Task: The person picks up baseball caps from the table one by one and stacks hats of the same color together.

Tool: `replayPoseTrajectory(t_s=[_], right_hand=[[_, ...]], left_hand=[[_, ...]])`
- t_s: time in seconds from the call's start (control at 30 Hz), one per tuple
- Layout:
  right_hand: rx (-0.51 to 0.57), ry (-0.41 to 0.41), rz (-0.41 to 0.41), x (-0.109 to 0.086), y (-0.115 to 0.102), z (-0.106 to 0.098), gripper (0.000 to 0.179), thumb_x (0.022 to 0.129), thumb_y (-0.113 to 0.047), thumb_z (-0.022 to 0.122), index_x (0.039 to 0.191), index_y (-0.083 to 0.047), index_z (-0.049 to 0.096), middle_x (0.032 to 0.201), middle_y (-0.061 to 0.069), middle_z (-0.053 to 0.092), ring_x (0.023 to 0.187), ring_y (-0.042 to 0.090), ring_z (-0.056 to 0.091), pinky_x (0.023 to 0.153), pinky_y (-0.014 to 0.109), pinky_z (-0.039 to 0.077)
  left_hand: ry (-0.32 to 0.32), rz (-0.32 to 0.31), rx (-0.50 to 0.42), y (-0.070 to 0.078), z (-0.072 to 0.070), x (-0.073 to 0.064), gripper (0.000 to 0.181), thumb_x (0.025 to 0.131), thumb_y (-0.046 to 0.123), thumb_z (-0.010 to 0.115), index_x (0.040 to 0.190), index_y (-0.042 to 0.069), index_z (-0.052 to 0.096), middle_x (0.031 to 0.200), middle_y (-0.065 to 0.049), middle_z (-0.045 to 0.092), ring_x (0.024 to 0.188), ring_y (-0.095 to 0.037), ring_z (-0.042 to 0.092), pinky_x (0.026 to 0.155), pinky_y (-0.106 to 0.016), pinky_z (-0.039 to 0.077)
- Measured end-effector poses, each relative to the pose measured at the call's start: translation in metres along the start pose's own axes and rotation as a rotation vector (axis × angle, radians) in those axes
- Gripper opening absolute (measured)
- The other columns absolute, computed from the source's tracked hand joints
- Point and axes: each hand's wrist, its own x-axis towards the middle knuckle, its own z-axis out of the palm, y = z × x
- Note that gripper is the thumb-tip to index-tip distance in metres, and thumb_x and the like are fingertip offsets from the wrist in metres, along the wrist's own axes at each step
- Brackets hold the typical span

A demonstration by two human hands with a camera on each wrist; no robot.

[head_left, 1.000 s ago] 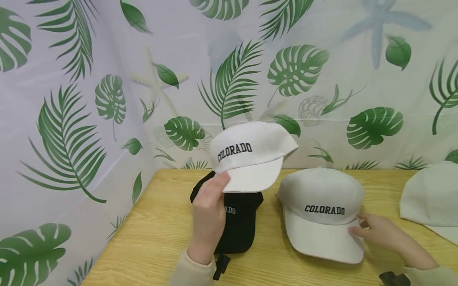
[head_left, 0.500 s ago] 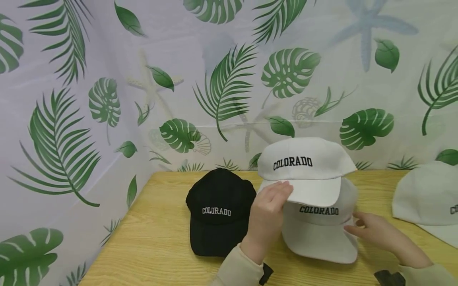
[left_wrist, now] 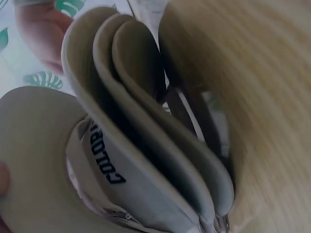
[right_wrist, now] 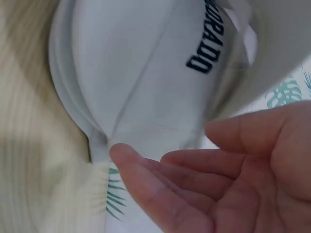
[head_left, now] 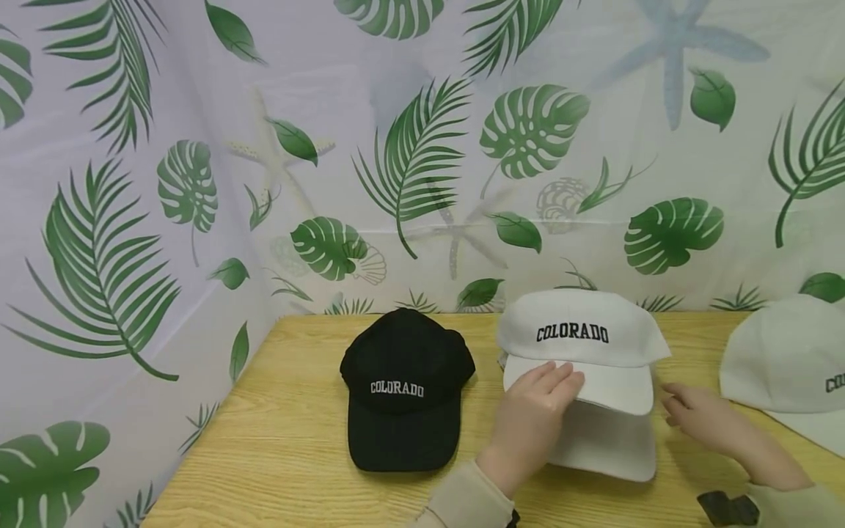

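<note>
A white fabric cap (head_left: 584, 319) is held at its brim (head_left: 617, 389) by the left hand (head_left: 533, 425) over stacked pale fabric caps (head_left: 610, 449), beside the relaxed, empty right hand (head_left: 711, 424).

A leaf-printed backdrop (head_left: 422, 161) rises behind a wooden table (head_left: 284, 429).

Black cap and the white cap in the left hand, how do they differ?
The black fabric cap is lettered in white; the white fabric cap is lettered in black. The black cap rests on the wood-grain table; the white cap is held by the left hand over another white cap. Both read COLORADO.
</note>
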Motion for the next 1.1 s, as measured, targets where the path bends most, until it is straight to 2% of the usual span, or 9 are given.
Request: replayPoseTrajectory(t_s=[0.13, 0.33, 0.57, 0.67, 0.77, 0.9, 0.97, 1.03, 1.1], right_hand=[[0.029, 0.02, 0.007, -0.004, 0.002, -0.004, 0.042, 0.096, -0.007, 0.028, 0.116, 0.029, 0.028, 0.105, 0.042, 0.046, 0.081, 0.037, 0.06, 0.064, 0.041, 0.049], [0.027, -0.004, 0.007, -0.004, 0.003, -0.005, 0.05, 0.097, -0.017, 0.031, 0.117, 0.029, 0.028, 0.097, 0.034, 0.055, 0.079, 0.033, 0.06, 0.065, 0.043, 0.047], [-0.006, 0.007, 0.008, -0.004, 0.0, -0.004, 0.05, 0.097, -0.018, 0.032, 0.116, 0.028, 0.031, 0.091, 0.025, 0.059, 0.076, 0.029, 0.058, 0.06, 0.039, 0.047], [-0.027, 0.013, 0.014, -0.003, -0.002, -0.005, 0.05, 0.097, -0.019, 0.032, 0.115, 0.028, 0.032, 0.088, 0.021, 0.06, 0.076, 0.027, 0.057, 0.059, 0.038, 0.046], [-0.037, 0.021, 0.011, -0.002, -0.003, -0.005, 0.049, 0.096, -0.017, 0.033, 0.113, 0.029, 0.034, 0.087, 0.022, 0.059, 0.077, 0.028, 0.057, 0.06, 0.039, 0.046], [-0.022, 0.007, 0.022, 0.0, -0.001, -0.004, 0.051, 0.096, -0.019, 0.035, 0.113, 0.029, 0.033, 0.091, 0.028, 0.057, 0.078, 0.032, 0.057, 0.061, 0.041, 0.047], [-0.009, -0.007, 0.036, 0.001, 0.002, -0.002, 0.055, 0.096, -0.022, 0.036, 0.113, 0.029, 0.032, 0.092, 0.03, 0.056, 0.079, 0.033, 0.057, 0.061, 0.041, 0.047], [0.0, -0.02, 0.047, 0.003, 0.004, 0.0, 0.058, 0.095, -0.025, 0.038, 0.113, 0.029, 0.032, 0.094, 0.031, 0.055, 0.079, 0.033, 0.057, 0.062, 0.041, 0.047], [-0.004, -0.02, 0.046, 0.004, 0.005, 0.001, 0.059, 0.095, -0.027, 0.039, 0.112, 0.029, 0.034, 0.094, 0.032, 0.055, 0.081, 0.035, 0.057, 0.063, 0.043, 0.047]], left_hand=[[-0.088, 0.093, 0.054, 0.006, 0.002, -0.005, 0.019, 0.083, 0.011, 0.055, 0.099, 0.018, 0.065, 0.104, 0.002, 0.063, 0.097, -0.01, 0.057, 0.088, -0.022, 0.039], [-0.233, 0.156, 0.141, 0.019, 0.0, -0.011, 0.016, 0.085, 0.016, 0.053, 0.1, 0.018, 0.061, 0.101, 0.003, 0.06, 0.089, -0.014, 0.057, 0.068, -0.022, 0.048], [-0.393, 0.223, 0.249, 0.038, -0.001, -0.016, 0.016, 0.089, 0.019, 0.048, 0.1, 0.017, 0.06, 0.083, 0.004, 0.051, 0.067, -0.009, 0.044, 0.044, -0.017, 0.041], [-0.426, 0.246, 0.254, 0.041, 0.0, -0.015, 0.017, 0.09, 0.019, 0.047, 0.101, 0.017, 0.06, 0.08, 0.004, 0.05, 0.064, -0.008, 0.043, 0.041, -0.016, 0.039], [-0.442, 0.264, 0.252, 0.042, 0.001, -0.015, 0.017, 0.091, 0.018, 0.047, 0.1, 0.017, 0.06, 0.08, 0.005, 0.05, 0.062, -0.008, 0.041, 0.04, -0.015, 0.038], [-0.508, 0.246, 0.22, 0.042, -0.001, -0.015, 0.018, 0.09, 0.02, 0.049, 0.104, 0.019, 0.06, 0.088, 0.006, 0.053, 0.066, -0.007, 0.042, 0.04, -0.015, 0.036], [-0.574, 0.217, 0.172, 0.041, -0.004, -0.015, 0.02, 0.089, 0.029, 0.051, 0.106, 0.022, 0.058, 0.093, 0.008, 0.051, 0.07, -0.007, 0.041, 0.04, -0.014, 0.035], [-0.654, 0.156, 0.093, 0.038, -0.006, -0.015, 0.022, 0.087, 0.04, 0.052, 0.103, 0.027, 0.058, 0.094, 0.012, 0.049, 0.076, -0.005, 0.044, 0.042, -0.015, 0.036], [-0.712, 0.077, -0.045, 0.029, -0.007, -0.013, 0.024, 0.085, 0.046, 0.051, 0.098, 0.027, 0.058, 0.09, 0.014, 0.049, 0.076, -0.002, 0.044, 0.046, -0.015, 0.037]])
